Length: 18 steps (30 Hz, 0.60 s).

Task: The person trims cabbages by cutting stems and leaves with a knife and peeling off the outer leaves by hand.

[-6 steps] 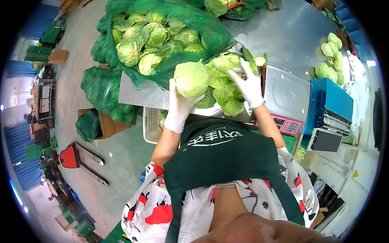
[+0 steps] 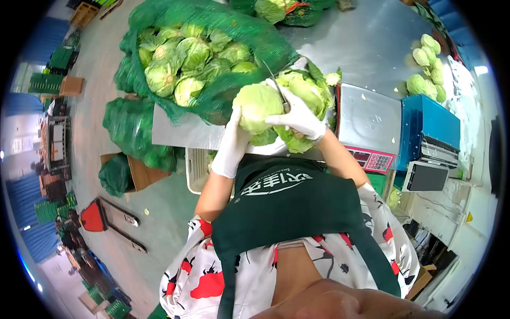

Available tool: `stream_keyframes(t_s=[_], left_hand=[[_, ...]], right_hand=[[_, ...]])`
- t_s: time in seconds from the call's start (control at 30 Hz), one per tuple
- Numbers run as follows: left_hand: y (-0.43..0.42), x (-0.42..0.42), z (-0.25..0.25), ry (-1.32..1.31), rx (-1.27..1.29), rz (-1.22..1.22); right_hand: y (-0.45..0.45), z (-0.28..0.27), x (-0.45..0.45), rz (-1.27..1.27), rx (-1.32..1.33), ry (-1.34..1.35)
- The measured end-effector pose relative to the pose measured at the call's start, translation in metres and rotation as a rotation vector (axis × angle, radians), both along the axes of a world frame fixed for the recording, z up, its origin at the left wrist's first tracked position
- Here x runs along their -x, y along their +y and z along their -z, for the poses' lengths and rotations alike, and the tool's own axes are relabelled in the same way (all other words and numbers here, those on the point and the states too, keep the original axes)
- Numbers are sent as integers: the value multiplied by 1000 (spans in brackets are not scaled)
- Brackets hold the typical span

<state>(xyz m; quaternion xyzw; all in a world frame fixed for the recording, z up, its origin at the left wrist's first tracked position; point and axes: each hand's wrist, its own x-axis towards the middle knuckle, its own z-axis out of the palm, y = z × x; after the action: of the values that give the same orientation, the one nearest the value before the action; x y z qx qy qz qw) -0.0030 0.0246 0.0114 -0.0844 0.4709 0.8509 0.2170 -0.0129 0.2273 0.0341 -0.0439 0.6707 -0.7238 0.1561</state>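
Observation:
A pale green cabbage (image 2: 257, 106) is held up in front of my apron. My left hand (image 2: 232, 142), in a white glove, grips it from the left and below. My gloved right hand (image 2: 304, 118) is closed around a knife (image 2: 287, 107) with a dark handle; the thin blade points up and away, past the cabbage's right side. The thumb of that hand rests against the cabbage. Loose outer leaves (image 2: 308, 90) lie on the table behind and beside the right hand, which partly covers them.
A green mesh sack (image 2: 212, 16) full of cabbages lies open at the back left. To the right stand a scale (image 2: 368, 119) and a blue machine (image 2: 438, 125). Several trimmed cabbages (image 2: 416, 85) sit at the far right. A white crate (image 2: 195, 167) is below the table edge.
My right hand has moved left from the leaves to the cabbage, and a knife now shows in it. My left hand still holds the cabbage, which has shifted slightly right.

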Motion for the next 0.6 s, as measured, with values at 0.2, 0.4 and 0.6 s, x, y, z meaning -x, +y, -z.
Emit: stream_keyframes(t_s=[0.2,0.4,0.6], left_hand=[[-37,5,-2,164,-145,286],[-53,6,-10,103,-34,75],[-80,-4,0,30,48,-35]], right_hand=[[29,42,24,133,776,-483],[163,49,110,759,703,-217],[362,142,157,957,727,-293]])
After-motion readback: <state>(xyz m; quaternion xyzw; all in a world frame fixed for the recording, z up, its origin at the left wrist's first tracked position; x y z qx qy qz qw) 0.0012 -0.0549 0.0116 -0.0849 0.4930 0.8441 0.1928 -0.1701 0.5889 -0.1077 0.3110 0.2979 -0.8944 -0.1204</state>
